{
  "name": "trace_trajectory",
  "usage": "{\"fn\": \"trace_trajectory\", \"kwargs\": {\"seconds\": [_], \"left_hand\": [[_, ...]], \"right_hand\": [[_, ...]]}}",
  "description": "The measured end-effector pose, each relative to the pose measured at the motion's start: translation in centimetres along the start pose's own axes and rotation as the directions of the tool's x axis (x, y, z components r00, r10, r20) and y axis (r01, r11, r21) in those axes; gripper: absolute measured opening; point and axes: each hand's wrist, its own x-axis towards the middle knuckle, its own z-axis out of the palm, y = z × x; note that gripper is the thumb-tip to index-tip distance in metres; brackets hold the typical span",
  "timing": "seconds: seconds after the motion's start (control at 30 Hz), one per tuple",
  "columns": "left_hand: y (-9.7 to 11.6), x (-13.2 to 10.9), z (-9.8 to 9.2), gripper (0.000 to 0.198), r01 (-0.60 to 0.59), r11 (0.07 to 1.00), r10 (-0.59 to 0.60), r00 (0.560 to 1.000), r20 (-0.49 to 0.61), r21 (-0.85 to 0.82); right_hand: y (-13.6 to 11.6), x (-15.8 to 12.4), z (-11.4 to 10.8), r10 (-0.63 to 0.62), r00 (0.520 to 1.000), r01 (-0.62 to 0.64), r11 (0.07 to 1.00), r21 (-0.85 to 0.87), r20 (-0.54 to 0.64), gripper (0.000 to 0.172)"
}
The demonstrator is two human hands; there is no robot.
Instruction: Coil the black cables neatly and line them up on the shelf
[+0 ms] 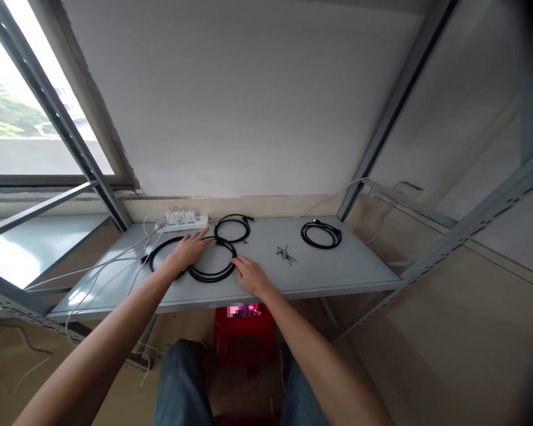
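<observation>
Denim-clad knees (182, 384) at bottom of view; beyond them, under the shelf, a red plastic crate (244, 340) with a small pixelated red object (244, 310) on top, too obscured to identify.

Both bare forearms reach forward over the front edge of a grey steel shelf (337, 266). The left hand (186, 251) lies open, fingers spread, palm down on the upper arc of a coiled black cable (211, 277). The right hand (251, 276) sits at the coil's right side, loosely open, its fingertips (238, 261) touching the cable; no firm grip visible.

The coil lies flat near the shelf's front edge. Just behind it, nearly touching, is a smaller black cable coil (231, 217). Further right, well apart, a third black coil (320, 245) lies near the back edge. Between that coil and the hands sits a small tangle of thin black wire (286, 255).

At the back left, a white power strip (182, 222) rests against the wall, its white cords (111, 260) trailing across the shelf and over its left side. A window (22, 94) is far left.
</observation>
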Motion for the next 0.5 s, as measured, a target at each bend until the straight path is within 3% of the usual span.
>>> {"fn": "trace_trajectory", "kwargs": {"seconds": [0.1, 0.2, 0.27, 0.37, 0.5], "left_hand": [[4.8, -1.5, 2.0, 0.041, 0.020, 0.991, -0.025, 0.999, -0.039, -0.131], [9.7, -3.0, 4.0, 0.045, 0.078, 0.975, -0.090, 0.995, -0.046, -0.209], [11.8, -3.8, 5.0, 0.046, 0.139, 0.970, -0.160, 0.983, -0.095, -0.197], [13.0, -4.7, 5.8, 0.038, 0.323, 0.925, -0.346, 0.934, -0.088, -0.200], [12.7, -5.5, 6.1, 0.036, 0.314, 0.943, -0.328, 0.935, -0.137, -0.115]], "right_hand": [[-0.1, 0.1, -0.3, 0.099, 0.995, -0.099, 0.995, -0.025, -0.017, 0.049], [0.2, 0.3, -0.2, 0.209, 0.974, -0.210, 0.978, 0.002, -0.092, 0.048], [0.5, 0.3, 0.1, 0.297, 0.940, -0.291, 0.955, 0.060, -0.170, 0.050], [0.9, 0.5, 0.7, 0.437, 0.858, -0.396, 0.897, 0.194, -0.271, 0.053], [2.3, 0.2, 0.5, 0.570, 0.729, -0.451, 0.817, 0.360, -0.379, 0.048]]}}
